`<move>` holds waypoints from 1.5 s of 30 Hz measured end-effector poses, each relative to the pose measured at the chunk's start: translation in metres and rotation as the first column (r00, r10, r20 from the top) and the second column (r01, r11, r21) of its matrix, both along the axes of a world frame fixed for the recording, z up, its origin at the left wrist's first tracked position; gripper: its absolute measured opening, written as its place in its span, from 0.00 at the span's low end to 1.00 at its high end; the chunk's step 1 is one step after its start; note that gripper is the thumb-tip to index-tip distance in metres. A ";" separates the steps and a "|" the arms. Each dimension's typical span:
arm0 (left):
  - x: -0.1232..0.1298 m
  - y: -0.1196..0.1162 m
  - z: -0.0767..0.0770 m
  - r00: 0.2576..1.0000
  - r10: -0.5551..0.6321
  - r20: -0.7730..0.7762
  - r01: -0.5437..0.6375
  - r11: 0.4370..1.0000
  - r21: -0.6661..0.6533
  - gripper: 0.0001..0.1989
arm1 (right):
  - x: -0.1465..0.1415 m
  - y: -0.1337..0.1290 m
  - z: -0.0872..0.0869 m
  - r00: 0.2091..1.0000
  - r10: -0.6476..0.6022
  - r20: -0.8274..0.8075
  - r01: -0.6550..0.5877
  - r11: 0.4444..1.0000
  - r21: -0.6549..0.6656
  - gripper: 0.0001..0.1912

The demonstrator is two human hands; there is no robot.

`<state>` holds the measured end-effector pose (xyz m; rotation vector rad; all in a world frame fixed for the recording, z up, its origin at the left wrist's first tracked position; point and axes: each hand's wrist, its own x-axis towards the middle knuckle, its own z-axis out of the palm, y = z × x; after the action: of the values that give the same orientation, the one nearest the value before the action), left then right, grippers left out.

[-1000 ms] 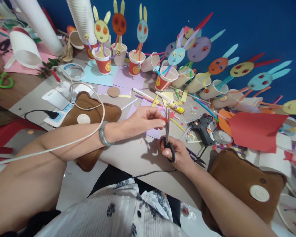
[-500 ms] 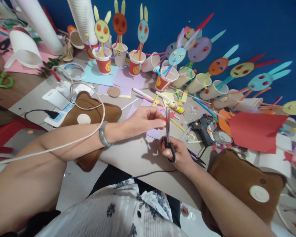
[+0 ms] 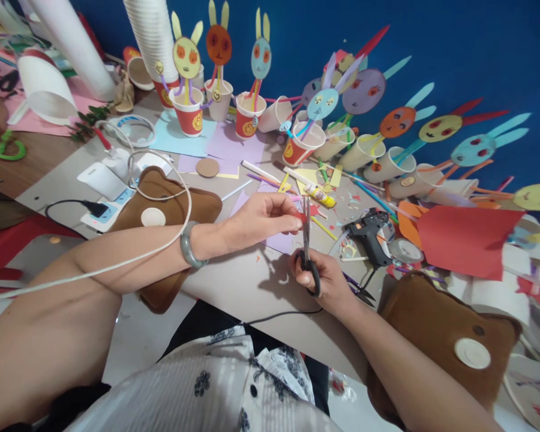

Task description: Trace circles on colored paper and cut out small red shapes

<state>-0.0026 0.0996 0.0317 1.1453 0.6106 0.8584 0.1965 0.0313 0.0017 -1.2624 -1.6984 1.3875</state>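
right hand (image 3: 321, 277) grips scissors (image 3: 306, 240), blades (image 3: 306, 219) toward 12 o'clock; left hand (image 3: 261, 219) pinches red paper piece (image 3: 303, 218) at the blades, right hand's 11 o'clock; glue gun (image 3: 372, 237) at its 2 o'clock.

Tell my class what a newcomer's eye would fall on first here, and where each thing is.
Most striking are the colourful rabbit-faced paper figures, standing or leaning in paper cups along the table's far side, before a blue wall. Front and centre, the right hand holds black-handled scissors beside a small red piece pinched in the left hand. A large red sheet stands out at right.
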 end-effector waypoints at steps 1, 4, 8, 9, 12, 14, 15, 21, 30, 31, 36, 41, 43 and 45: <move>0.000 0.000 0.000 1.000 0.002 -0.001 -0.001 1.000 0.003 0.08 | 0.000 0.000 0.000 1.000 0.002 -0.002 -0.002 1.000 0.004 0.34; 0.000 0.000 0.001 1.000 0.006 -0.001 -0.006 1.000 0.006 0.08 | 0.001 0.000 -0.001 1.000 0.009 -0.008 -0.009 1.000 0.018 0.33; 0.000 0.000 0.001 1.000 0.008 0.002 -0.008 1.000 0.001 0.07 | 0.000 0.001 0.000 1.000 0.009 -0.003 -0.009 1.000 0.022 0.33; 0.000 0.000 0.001 1.000 0.009 0.003 -0.009 1.000 0.002 0.07 | 0.000 0.001 0.001 1.000 0.006 -0.003 -0.006 1.000 0.014 0.33; 0.000 0.000 0.002 1.000 0.012 0.007 -0.012 1.000 0.002 0.07 | 0.000 0.001 0.001 1.000 -0.007 -0.008 0.007 1.000 -0.007 0.34; 0.000 0.000 0.002 1.000 0.010 0.011 -0.010 1.000 0.000 0.07 | 0.000 0.000 0.000 1.000 -0.015 -0.015 0.015 1.000 -0.008 0.34; 0.000 0.000 0.002 1.000 0.009 0.011 -0.009 1.000 0.000 0.08 | 0.000 0.000 0.000 1.000 -0.016 -0.017 0.016 1.000 -0.009 0.34; 0.000 0.000 0.001 1.000 0.018 0.014 -0.018 1.000 0.002 0.08 | 0.000 0.000 0.001 1.000 -0.020 -0.006 0.019 1.000 -0.015 0.34; 0.000 0.000 0.002 1.000 -0.003 -0.008 0.004 0.999 0.035 0.12 | -0.001 0.001 0.001 1.000 -0.009 -0.014 0.009 1.000 -0.005 0.33; 0.000 0.000 0.001 1.000 -0.007 -0.007 0.007 0.999 0.031 0.12 | -0.001 0.001 0.001 1.000 -0.009 -0.008 0.009 1.000 -0.008 0.33; 0.000 0.000 0.001 1.000 -0.001 -0.026 0.002 1.000 0.027 0.10 | -0.001 0.001 0.002 1.000 0.000 0.017 0.000 1.000 -0.013 0.34; -0.001 0.001 0.001 0.999 -0.004 -0.047 0.006 0.999 0.044 0.08 | -0.002 0.001 0.005 1.000 0.021 0.020 -0.021 1.000 -0.012 0.33; -0.001 0.000 0.002 0.998 0.001 -0.057 0.001 0.999 0.048 0.08 | -0.002 0.001 0.005 0.999 0.032 0.023 -0.031 0.999 -0.011 0.33; -0.001 0.000 0.002 0.998 0.001 -0.069 0.002 0.999 0.051 0.07 | -0.002 0.001 0.005 0.999 0.039 0.018 -0.039 0.999 -0.017 0.33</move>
<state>-0.0036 0.0996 0.0341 1.2258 0.6485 0.8407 0.1948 0.0324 0.0072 -1.2612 -1.7361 1.4194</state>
